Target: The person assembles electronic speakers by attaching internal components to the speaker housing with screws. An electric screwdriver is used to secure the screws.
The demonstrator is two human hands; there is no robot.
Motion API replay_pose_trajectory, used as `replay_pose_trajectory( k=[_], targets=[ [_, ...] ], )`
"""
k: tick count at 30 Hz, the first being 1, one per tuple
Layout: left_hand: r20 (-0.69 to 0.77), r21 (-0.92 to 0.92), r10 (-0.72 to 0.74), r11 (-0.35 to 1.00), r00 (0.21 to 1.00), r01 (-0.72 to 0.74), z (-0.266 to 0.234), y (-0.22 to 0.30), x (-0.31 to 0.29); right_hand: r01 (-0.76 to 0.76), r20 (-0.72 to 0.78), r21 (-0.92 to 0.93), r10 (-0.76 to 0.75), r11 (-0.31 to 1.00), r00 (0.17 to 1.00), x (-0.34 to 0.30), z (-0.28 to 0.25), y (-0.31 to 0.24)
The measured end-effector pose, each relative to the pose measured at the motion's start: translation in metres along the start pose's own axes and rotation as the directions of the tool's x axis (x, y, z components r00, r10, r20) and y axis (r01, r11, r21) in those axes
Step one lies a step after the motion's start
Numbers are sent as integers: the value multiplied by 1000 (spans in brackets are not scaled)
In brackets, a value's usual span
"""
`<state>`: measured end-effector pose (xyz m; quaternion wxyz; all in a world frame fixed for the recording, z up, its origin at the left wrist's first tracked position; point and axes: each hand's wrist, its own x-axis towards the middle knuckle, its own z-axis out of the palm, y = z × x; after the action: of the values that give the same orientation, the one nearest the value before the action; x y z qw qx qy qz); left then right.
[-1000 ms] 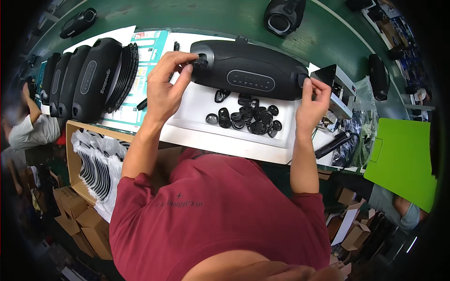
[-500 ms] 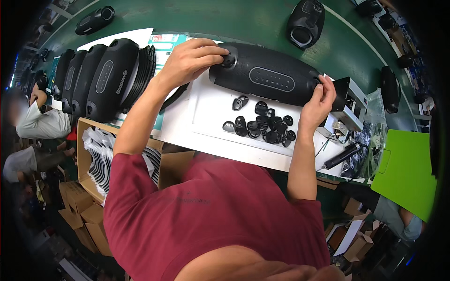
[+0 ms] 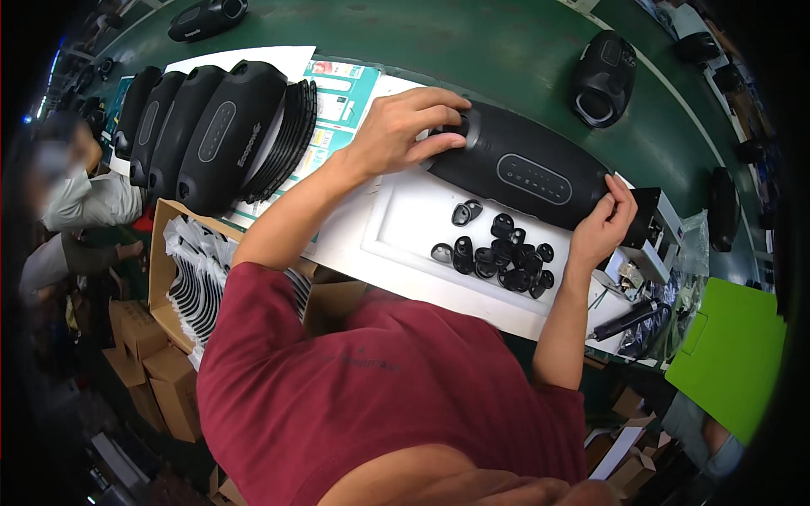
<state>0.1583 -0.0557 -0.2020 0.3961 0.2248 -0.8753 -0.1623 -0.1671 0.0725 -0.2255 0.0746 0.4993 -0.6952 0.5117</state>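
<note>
A long black portable speaker [image 3: 506, 160] lies across the far part of a white tray [image 3: 380, 221], its oval button panel facing up. My left hand [image 3: 405, 131] is at its left end, thumb and fingers closed around the dark round recess there. At the opposite end my right hand [image 3: 603, 226] grips the speaker, fingers over the tip and thumb on the near side. Between my arms, several glossy black oval caps [image 3: 506, 253] lie loose in the tray. Whether a cap is under my left fingers is hidden.
More black speakers [image 3: 224, 135] stand at left beside a stack of black rings [image 3: 291, 143]. An open carton [image 3: 169, 291] of wrapped curved parts sits below. At right are a metal device [image 3: 645, 240], a black electric screwdriver [image 3: 624, 322] and a green board [image 3: 726, 354]. Other speakers rest on the green surface beyond.
The whole view has shifted, so the bench appears farther right and lower. My left thumb now shows against the speaker's left end; my right hand keeps its place at the other end.
</note>
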Motion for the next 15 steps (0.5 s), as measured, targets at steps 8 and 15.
replay_pose_trajectory(
  k=[8, 15],
  targets=[
    [-132, -60, -78, 996, 988, 70, 22, 10, -22, 38, 21, 29, -38, 999, 999, -2, 0, 6],
    [-82, -333, -123, 939, 989, 89, 32, -8, -32, 83, 79, 19, -84, 996, 993, -7, -8, 5]
  ],
)
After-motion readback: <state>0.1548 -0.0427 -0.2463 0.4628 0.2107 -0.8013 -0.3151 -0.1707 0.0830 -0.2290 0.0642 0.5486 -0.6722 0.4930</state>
